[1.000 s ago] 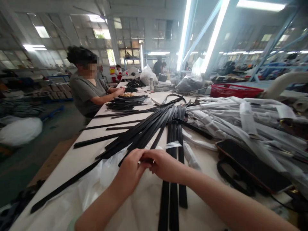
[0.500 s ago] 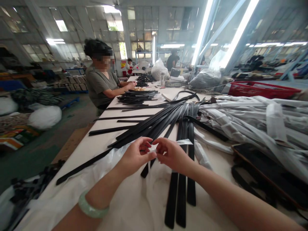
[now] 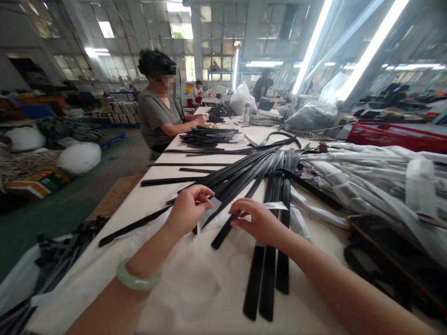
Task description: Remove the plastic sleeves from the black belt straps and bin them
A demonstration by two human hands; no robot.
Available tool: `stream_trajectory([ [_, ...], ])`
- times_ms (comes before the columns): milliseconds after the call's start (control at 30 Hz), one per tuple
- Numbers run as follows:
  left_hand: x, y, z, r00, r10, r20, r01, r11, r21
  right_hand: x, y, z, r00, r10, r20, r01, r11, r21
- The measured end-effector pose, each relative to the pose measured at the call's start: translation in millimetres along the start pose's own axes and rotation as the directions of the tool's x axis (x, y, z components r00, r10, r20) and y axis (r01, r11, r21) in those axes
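Note:
My left hand [image 3: 190, 210] pinches a thin, pale plastic piece [image 3: 213, 207] between thumb and fingers; its exact kind cannot be made out. To the right of it, my right hand [image 3: 258, 219] hovers over the table with thumb and fingers apart, holding nothing I can see. Below its fingertips lies the end of a black strap [image 3: 220, 236]. A fan of black straps [image 3: 237, 174] spreads across the table beyond both hands. Several longer black straps [image 3: 268, 274] run toward me beside my right wrist, with a white band [image 3: 277, 205] across them. Sheer white plastic [image 3: 139, 239] lies under my left forearm.
Straps wrapped in white [image 3: 352, 177] are heaped at the right, with a red crate [image 3: 394, 135] behind. Short black strips [image 3: 209, 136] lie farther back. A co-worker [image 3: 159, 111] sits at the left edge of the table [image 3: 188, 298]. A bin of black strips [image 3: 21, 270] stands lower left.
My hands, close together before, have moved apart. The left has gone slightly left with the plastic piece; the right has opened. The view has turned a little left.

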State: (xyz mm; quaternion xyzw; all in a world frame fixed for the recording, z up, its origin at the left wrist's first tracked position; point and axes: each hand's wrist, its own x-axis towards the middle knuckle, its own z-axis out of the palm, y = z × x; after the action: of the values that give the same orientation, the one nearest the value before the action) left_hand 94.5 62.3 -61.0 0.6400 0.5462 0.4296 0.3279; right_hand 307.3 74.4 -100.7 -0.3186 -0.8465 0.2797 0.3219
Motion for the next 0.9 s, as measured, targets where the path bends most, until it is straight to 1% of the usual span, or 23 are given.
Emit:
stream_trajectory([
  [33,2,0,-5.7,1.000,-0.007,-0.028,0.007,1.000,-0.013,1,1,-1,0.993,-0.077,0.094,0.086,0.992,-0.093],
  [67,3,0,-10.7,0.999,-0.016,-0.037,0.015,0.999,-0.036,2,2,-1,0.975,-0.135,0.174,0.163,0.974,-0.157],
  [100,4,1,-14.7,0.999,-0.026,-0.030,0.024,0.998,-0.061,3,2,-1,0.962,-0.171,0.214,0.214,0.957,-0.194],
  [133,5,1,-17.4,0.999,-0.036,-0.015,0.035,0.996,-0.081,4,3,-1,0.958,-0.189,0.216,0.236,0.947,-0.216],
  [233,4,2,-18.9,0.999,-0.048,0.023,0.050,0.994,-0.099,5,1,-1,0.967,-0.220,0.125,0.243,0.947,-0.210],
  [300,4,1,-16.2,0.999,-0.039,0.028,0.042,0.994,-0.100,4,-2,-4,0.975,-0.222,0.020,0.222,0.956,-0.193],
  [400,4,-2,-11.2,0.998,-0.006,0.057,0.014,0.989,-0.146,0,-10,-12,0.972,-0.162,-0.169,0.125,0.969,-0.213],
  [467,4,-4,-8.3,0.997,0.010,0.081,0.002,0.989,-0.151,-2,-15,-16,0.965,-0.115,-0.237,0.059,0.971,-0.232],
  [533,4,-5,-6.0,0.997,0.006,0.075,0.001,0.995,-0.104,-4,-20,-18,0.964,-0.094,-0.247,0.026,0.964,-0.264],
  [600,3,-5,-4.5,0.999,-0.004,0.041,0.006,0.999,-0.039,-4,-22,-18,0.967,-0.110,-0.231,0.032,0.947,-0.321],
  [667,3,-4,-3.6,0.999,-0.019,0.029,0.019,1.000,0.001,-4,-22,-17,0.967,-0.135,-0.216,0.043,0.923,-0.382],
  [900,2,-4,0.2,0.997,-0.025,0.078,0.024,1.000,0.010,-1,-21,-20,0.969,-0.159,-0.192,0.044,0.866,-0.497],
])
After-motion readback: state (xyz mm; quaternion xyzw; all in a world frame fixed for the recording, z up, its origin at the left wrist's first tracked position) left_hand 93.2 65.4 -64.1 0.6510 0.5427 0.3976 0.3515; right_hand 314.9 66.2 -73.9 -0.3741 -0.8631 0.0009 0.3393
